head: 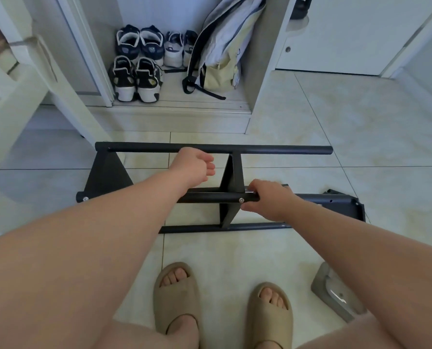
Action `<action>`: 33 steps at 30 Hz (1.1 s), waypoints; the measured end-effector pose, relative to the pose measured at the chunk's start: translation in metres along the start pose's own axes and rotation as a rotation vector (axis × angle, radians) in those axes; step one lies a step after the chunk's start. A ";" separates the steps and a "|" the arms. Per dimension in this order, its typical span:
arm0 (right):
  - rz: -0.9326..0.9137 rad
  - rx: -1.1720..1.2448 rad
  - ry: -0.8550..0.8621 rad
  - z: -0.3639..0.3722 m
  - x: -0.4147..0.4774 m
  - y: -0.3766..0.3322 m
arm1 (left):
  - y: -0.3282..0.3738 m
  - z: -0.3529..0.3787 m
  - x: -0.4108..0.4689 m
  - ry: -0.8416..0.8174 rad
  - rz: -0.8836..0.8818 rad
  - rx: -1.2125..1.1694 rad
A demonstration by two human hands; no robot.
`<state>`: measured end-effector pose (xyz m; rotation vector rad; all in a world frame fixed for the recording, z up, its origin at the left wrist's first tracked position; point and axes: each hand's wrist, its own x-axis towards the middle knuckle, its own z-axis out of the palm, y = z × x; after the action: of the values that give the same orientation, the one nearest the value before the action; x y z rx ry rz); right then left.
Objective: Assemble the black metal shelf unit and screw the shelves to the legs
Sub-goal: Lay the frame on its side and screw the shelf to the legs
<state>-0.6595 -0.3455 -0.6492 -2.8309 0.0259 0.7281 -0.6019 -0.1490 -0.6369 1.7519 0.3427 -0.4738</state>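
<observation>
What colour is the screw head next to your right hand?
The screw head is silver, set in the black leg; clearest in the head view.

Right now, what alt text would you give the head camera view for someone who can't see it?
A person's right hand grips the near leg of a black metal shelf unit lying on its side on a tiled floor, beside a screw. The left hand, fingers curled, is by the far leg. Behind, sneakers and a backpack sit in a closet.

Near leg (210, 197) end hidden under right hand (268, 200), fingers (256, 186) perhaps curled beneath
</observation>
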 end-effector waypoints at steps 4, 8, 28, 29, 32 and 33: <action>-0.053 0.160 -0.009 0.003 0.013 0.011 | -0.015 0.022 0.010 -0.185 0.043 0.343; -0.101 0.161 -0.010 0.008 0.018 0.018 | -0.016 0.035 0.024 -0.363 0.075 0.647; -0.223 -0.036 -0.168 0.027 -0.018 0.024 | -0.036 0.045 -0.008 -0.694 -0.100 0.681; -0.224 -0.060 -0.146 0.027 -0.020 0.026 | -0.038 0.046 -0.011 -0.704 -0.113 0.669; -0.297 -0.184 0.021 0.024 -0.023 0.031 | -0.047 0.047 -0.014 -0.715 -0.134 0.615; -0.329 -0.229 0.094 0.024 -0.023 0.032 | -0.050 0.046 -0.014 -0.722 -0.144 0.586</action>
<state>-0.6934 -0.3729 -0.6652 -2.9700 -0.5271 0.5547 -0.6439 -0.1825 -0.6809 1.9665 -0.2143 -1.3629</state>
